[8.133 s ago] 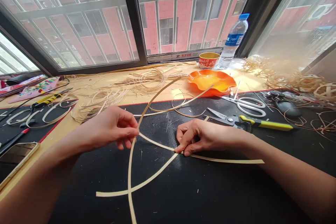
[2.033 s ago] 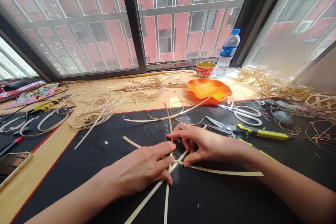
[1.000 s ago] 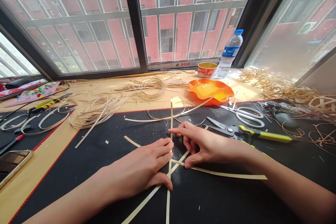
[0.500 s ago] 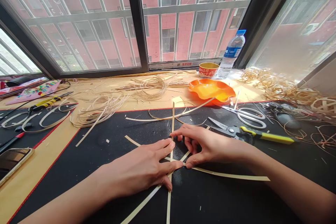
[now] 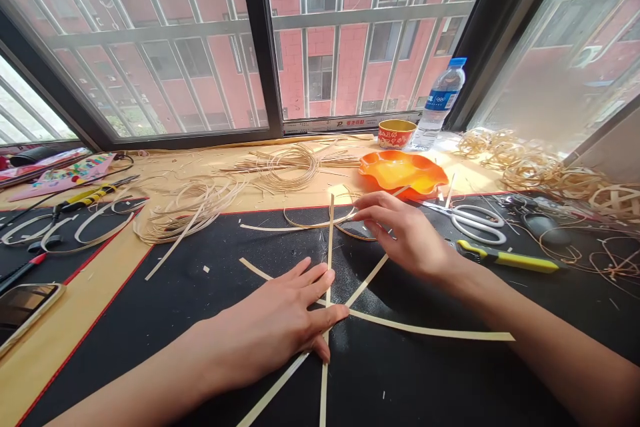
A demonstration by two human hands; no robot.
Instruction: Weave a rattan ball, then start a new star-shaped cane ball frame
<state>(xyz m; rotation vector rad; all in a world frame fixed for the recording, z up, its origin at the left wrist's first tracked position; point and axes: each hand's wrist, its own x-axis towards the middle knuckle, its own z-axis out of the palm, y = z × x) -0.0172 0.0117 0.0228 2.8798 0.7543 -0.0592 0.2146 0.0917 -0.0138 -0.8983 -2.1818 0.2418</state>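
My left hand (image 5: 293, 313) lies flat with fingers spread over the crossing of several pale, flat bamboo-like strips, pressing them to the black mat. An upright strip (image 5: 331, 233) passes under its fingertips, a curved strip (image 5: 425, 330) runs out to the right, and a diagonal strip (image 5: 367, 282) rises toward my right hand. My right hand (image 5: 407, 230) is raised farther back, its fingers bent and apart. Its fingertips are over a loose strip and thin hoop (image 5: 305, 221) behind the crossing; whether they touch cannot be made out. It partly hides the pruning shears (image 5: 510, 259).
White-handled scissors (image 5: 479, 223) lie right of my right hand. Behind stand an orange wavy dish (image 5: 403, 170), a red tin (image 5: 396, 135) and a water bottle (image 5: 440, 107). Coiled strips (image 5: 195, 207) lie back left, tangled ones (image 5: 540, 167) back right. A phone (image 5: 27, 313) is at left.
My right hand has lifted off the crossing and moved back and to the right, toward the loose strip and hoop. My left hand stays on the crossed strips.
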